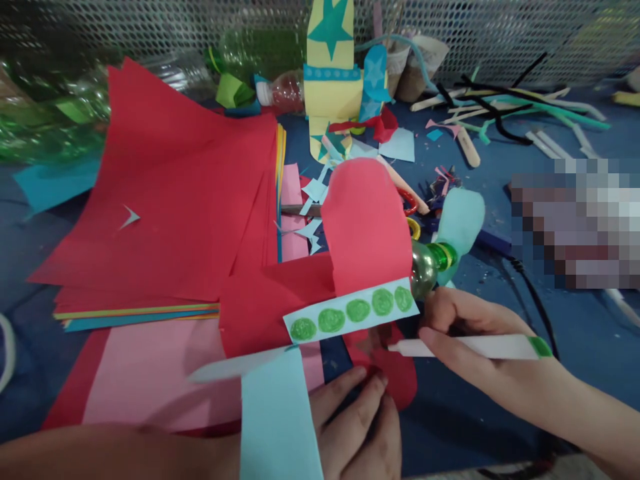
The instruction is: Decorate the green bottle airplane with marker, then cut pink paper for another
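My right hand (465, 327) grips a white marker (475, 347) with a green end. Its tip points left and reaches the dark, scribbled area on a red paper shape (403, 383). With fingers laid out, my left hand (360, 427) rests at the lower edge of that shape. A pale blue strip (367, 327) with several green circles crosses the red cutout, below a rounded red flap (367, 220). Part of my left hand is hidden by a light blue paper piece (277, 413). Behind the flap, a bottle neck with a green ring (443, 255) sticks out.
A stack of red and coloured paper (190, 187) lies at left, over pink paper (165, 367). A yellow paper figure with stars (330, 93) and plastic bottles (265, 50) stand at the back. Pipe cleaners (510, 107) lie back right; scraps and scissors handles (414, 228) are behind the flap.
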Action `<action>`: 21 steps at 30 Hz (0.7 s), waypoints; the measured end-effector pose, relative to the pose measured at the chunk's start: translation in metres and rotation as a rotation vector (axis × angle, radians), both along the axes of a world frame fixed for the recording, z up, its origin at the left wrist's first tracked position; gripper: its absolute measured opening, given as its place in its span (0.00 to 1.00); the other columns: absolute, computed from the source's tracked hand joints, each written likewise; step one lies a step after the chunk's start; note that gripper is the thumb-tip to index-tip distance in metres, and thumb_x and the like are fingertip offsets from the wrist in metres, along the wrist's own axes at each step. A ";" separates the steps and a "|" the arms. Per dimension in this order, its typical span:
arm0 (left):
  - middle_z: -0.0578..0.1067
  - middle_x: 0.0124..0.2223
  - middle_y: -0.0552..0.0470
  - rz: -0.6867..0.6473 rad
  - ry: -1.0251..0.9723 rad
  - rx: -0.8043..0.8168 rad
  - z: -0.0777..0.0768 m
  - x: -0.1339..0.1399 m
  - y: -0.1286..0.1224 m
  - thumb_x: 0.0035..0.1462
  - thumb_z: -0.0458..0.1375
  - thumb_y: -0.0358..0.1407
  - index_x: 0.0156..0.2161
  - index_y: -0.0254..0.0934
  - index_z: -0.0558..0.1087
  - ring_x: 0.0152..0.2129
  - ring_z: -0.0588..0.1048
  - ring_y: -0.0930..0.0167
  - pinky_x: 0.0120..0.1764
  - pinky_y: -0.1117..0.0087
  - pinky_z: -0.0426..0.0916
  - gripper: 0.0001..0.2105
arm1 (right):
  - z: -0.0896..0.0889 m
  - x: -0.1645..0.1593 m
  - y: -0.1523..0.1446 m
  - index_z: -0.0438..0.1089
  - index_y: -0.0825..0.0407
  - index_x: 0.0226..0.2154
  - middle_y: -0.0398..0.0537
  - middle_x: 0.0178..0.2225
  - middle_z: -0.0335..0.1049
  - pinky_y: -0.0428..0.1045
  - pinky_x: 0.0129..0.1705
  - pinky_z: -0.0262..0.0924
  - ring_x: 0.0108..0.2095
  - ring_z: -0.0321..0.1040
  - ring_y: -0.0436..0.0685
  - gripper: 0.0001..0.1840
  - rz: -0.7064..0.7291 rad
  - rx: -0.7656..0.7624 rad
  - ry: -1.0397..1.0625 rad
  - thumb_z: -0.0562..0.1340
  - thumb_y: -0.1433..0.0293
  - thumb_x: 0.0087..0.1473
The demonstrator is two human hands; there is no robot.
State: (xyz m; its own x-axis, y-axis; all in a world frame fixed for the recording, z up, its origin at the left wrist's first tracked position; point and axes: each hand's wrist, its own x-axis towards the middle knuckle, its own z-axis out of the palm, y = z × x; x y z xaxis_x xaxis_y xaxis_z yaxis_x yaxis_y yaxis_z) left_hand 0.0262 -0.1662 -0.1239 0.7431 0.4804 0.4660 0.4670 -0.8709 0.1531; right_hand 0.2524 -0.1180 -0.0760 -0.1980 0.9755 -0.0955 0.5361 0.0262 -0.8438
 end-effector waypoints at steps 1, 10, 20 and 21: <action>0.76 0.53 0.51 0.005 0.016 -0.015 -0.001 -0.001 -0.001 0.65 0.55 0.32 0.47 0.35 0.75 0.53 0.72 0.67 0.56 0.67 0.69 0.09 | 0.000 0.000 0.000 0.57 0.48 0.21 0.37 0.18 0.57 0.43 0.19 0.51 0.19 0.53 0.48 0.13 -0.010 0.008 -0.001 0.57 0.69 0.55; 0.73 0.57 0.51 0.008 0.049 -0.038 -0.003 -0.004 -0.003 0.65 0.55 0.33 0.50 0.38 0.74 0.54 0.71 0.66 0.55 0.66 0.70 0.10 | 0.002 0.000 0.001 0.57 0.48 0.21 0.36 0.18 0.56 0.43 0.18 0.50 0.18 0.51 0.47 0.13 -0.028 0.015 0.013 0.58 0.69 0.56; 0.75 0.54 0.50 -0.015 0.058 -0.004 -0.005 -0.005 -0.004 0.65 0.56 0.34 0.48 0.37 0.75 0.53 0.72 0.65 0.56 0.65 0.70 0.10 | 0.003 -0.001 0.003 0.55 0.48 0.20 0.37 0.17 0.55 0.44 0.18 0.51 0.18 0.52 0.48 0.14 -0.015 0.000 -0.008 0.56 0.69 0.55; 0.75 0.54 0.51 -0.013 0.050 -0.011 -0.006 -0.005 -0.004 0.65 0.56 0.34 0.48 0.37 0.75 0.53 0.72 0.65 0.55 0.65 0.70 0.10 | 0.003 -0.001 0.003 0.55 0.48 0.20 0.37 0.17 0.56 0.44 0.17 0.51 0.18 0.52 0.48 0.14 -0.017 -0.001 -0.007 0.56 0.69 0.55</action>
